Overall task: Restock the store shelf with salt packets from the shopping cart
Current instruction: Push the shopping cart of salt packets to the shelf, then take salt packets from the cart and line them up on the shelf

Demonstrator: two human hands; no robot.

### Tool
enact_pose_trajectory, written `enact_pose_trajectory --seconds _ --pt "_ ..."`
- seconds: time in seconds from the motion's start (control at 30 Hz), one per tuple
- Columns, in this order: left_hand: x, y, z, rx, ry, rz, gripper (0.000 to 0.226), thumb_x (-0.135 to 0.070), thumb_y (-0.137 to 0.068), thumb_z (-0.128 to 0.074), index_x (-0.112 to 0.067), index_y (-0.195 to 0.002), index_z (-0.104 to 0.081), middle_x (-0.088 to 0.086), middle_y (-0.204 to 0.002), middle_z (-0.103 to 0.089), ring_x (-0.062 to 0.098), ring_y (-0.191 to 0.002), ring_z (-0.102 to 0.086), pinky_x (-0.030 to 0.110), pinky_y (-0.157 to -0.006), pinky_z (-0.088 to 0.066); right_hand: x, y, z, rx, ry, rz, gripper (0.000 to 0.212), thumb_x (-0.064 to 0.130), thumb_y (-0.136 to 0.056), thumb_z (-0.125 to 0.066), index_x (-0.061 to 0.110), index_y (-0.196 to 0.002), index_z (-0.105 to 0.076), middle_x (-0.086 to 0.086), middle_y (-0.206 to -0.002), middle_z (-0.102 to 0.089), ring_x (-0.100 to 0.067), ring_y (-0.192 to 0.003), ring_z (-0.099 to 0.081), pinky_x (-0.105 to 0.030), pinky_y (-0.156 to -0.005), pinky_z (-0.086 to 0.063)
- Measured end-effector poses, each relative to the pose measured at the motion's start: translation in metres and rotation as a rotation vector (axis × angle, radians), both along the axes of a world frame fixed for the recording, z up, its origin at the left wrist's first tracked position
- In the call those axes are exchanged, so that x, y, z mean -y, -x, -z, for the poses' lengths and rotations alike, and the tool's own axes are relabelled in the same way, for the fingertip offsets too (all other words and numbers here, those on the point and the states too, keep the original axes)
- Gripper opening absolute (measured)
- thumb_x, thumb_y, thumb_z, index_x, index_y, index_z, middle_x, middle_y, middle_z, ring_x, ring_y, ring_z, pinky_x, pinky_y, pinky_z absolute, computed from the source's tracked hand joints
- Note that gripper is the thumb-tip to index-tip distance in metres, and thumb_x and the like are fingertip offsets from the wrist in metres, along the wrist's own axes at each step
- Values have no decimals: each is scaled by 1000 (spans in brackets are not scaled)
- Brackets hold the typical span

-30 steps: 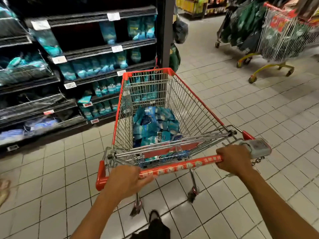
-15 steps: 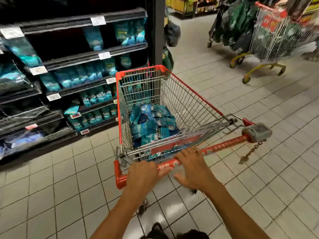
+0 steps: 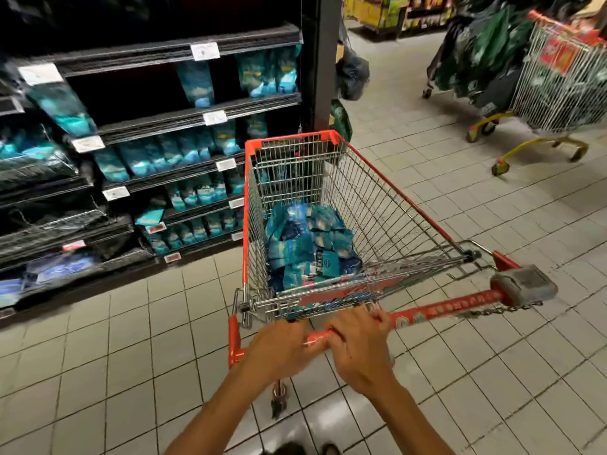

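Note:
A red-framed wire shopping cart stands in front of me with a heap of blue salt packets in its basket. My left hand grips the left part of the red cart handle. My right hand lies on the handle right beside the left one, fingers curled over the bar. The dark store shelf on the left carries rows of the same blue packets on several levels, with gaps on the upper levels.
A black pillar ends the shelf, with dark bags hanging on it. A second wire cart on yellow legs, loaded with green goods, stands at the far right. Pale floor tiles stretch between the carts.
My right hand left the right end of the handle and moved over next to my left hand. The cart swung so its front points closer to the shelf.

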State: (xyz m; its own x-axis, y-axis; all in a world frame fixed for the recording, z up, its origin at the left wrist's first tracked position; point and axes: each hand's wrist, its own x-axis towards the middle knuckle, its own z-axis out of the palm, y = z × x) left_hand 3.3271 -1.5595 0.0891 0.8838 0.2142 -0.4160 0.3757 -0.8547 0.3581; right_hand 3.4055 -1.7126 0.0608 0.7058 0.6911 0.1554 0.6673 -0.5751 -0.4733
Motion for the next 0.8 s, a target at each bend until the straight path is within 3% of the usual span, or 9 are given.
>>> enact_pose_trajectory --seconds 0.07,0.13,0.27,0.43,0.53,0.6,0.67,0.73,0.8 --pt "-10 -2 -4 -13 185 -13 73 -78 -86 -25 -15 -92 -60 3 -79 -62 21 -68 -58 34 -72 -56 -2 0 1 2 -17 4 21 40 -90 -38 34 -79 -54 21 -83 -51 -2 -89 -44 -42 -99 -27" --pt "-20 -6 -9 -38 315 -37 60 -67 -94 -30 -15 -97 -60 3 -82 -62 17 -68 -59 38 -73 -56 -4 -1 0 9 -43 20 21 40 -89 -38 34 -79 -55 21 -83 -51 -3 -89 -45 -39 -99 -25" --pt "-34 -9 -14 -64 542 -52 35 -47 -102 -37 -20 -96 -58 3 -83 -63 13 -68 -64 29 -62 -57 -13 -2 -2 33 -61 102 20 38 -86 -41 32 -72 -55 18 -76 -55 -6 -82 -49 -35 -93 -25" --pt "-62 -8 -16 172 368 112 26 -38 -103 -41 -30 -78 -49 -8 -71 -54 7 -61 -49 22 -56 -40 -25 -4 -7 56 50 227 28 43 -84 -46 27 -65 -57 16 -66 -55 -6 -74 -50 -35 -92 -27" --pt "-97 -5 -16 368 392 126 20 -27 -102 -46 -19 -85 -54 -6 -73 -52 12 -64 -48 33 -62 -45 -41 4 -14 -38 71 323 29 41 -86 -48 26 -65 -60 16 -64 -56 -3 -70 -51 -38 -94 -31" --pt "-126 -2 -16 493 408 140 18 -22 -101 -49 -14 -86 -57 -5 -74 -53 13 -65 -49 30 -63 -43 -67 20 -23 -123 -21 397 24 33 -89 -58 24 -67 -59 12 -64 -57 -5 -64 -53 -34 -81 -39" --pt "-154 1 -14 575 439 90 18 -17 -99 -52 -16 -82 -57 -9 -72 -53 9 -64 -48 23 -61 -39 -102 39 -30 -154 -118 457 26 24 -91 -63 28 -66 -55 10 -63 -53 -4 -61 -51 -25 -62 -39" --pt "-185 4 -10 592 495 12 20 -16 -98 -52 -18 -78 -55 -9 -68 -53 8 -62 -49 21 -59 -38 -139 56 -37 -192 -158 513 26 21 -92 -64 31 -69 -54 11 -67 -54 -3 -65 -53 -25 -60 -42" --pt "-231 4 1 559 561 -73 21 -19 -99 -52 -16 -79 -58 -5 -66 -57 11 -62 -53 20 -58 -41 -186 64 -40 -212 -154 525 13 24 -92 -63 27 -79 -60 11 -75 -59 -7 -72 -57 -30 -65 -49"
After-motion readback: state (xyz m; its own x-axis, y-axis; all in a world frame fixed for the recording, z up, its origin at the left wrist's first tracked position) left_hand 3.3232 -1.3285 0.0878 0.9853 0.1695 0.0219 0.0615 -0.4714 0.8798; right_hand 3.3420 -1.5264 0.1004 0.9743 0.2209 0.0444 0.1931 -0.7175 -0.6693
